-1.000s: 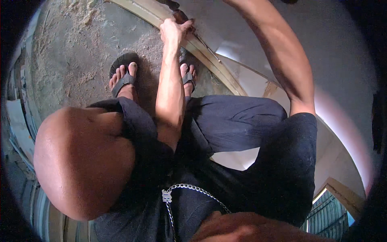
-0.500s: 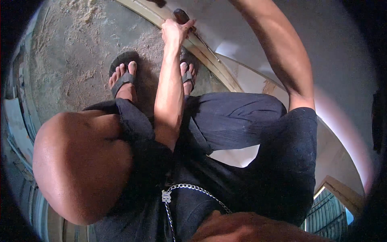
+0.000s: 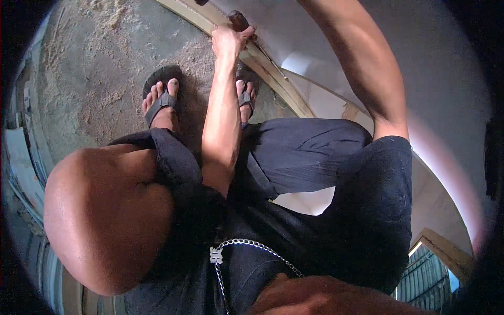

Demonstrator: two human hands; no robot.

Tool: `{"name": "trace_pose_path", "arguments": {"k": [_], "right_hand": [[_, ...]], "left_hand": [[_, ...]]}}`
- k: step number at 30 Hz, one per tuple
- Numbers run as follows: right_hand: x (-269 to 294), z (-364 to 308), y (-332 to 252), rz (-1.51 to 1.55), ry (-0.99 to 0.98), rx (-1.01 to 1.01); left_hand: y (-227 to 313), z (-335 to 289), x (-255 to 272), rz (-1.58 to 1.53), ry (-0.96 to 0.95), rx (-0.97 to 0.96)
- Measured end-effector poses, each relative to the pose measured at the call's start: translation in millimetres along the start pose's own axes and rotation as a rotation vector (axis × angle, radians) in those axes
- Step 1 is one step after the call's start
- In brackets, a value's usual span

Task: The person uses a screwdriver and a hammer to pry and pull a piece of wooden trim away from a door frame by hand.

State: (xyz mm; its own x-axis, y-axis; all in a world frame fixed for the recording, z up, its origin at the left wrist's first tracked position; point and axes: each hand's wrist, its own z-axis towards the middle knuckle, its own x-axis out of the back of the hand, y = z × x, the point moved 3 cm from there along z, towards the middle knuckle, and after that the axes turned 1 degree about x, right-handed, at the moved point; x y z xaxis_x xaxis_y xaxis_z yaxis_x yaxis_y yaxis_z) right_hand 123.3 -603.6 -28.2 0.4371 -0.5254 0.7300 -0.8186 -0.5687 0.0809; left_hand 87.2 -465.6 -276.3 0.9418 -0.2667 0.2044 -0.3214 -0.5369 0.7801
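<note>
Left hand (image 3: 228, 42) is wrapped round the dark-handled tool (image 3: 239, 21) over a wooden strip (image 3: 286, 90); right hand's out of frame, can't tell.

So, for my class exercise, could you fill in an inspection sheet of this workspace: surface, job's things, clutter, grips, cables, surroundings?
Surface: grey floor, dusty and patchy.
Job's things: tool with a dark handle and thin metal shaft; the shaft runs along the pale wooden strip, contact unclear.
Clutter: pale crumbs strewn on the floor; a dark object cut off at the top edge, kind unclear.
Grips: left grip closed around the tool; right grip beyond the picture, only its forearm showing.
Cables: nothing seen.
Surroundings: the person's sandalled feet; ribbed sheeting at lower right.
</note>
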Motion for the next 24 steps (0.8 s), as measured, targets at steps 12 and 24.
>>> {"name": "trace_pose_path", "arguments": {"k": [12, 24], "right_hand": [[-9.5, 12.0, 8.8, -0.008, -0.068, -0.069], [12.0, 9.4, 4.5, -0.071, -0.24, -0.042]], "left_hand": [[-0.8, -1.9, -4.2, -0.052, 0.032, -0.005], [6.7, -3.5, -3.3, -0.073, -0.017, 0.06]]}}
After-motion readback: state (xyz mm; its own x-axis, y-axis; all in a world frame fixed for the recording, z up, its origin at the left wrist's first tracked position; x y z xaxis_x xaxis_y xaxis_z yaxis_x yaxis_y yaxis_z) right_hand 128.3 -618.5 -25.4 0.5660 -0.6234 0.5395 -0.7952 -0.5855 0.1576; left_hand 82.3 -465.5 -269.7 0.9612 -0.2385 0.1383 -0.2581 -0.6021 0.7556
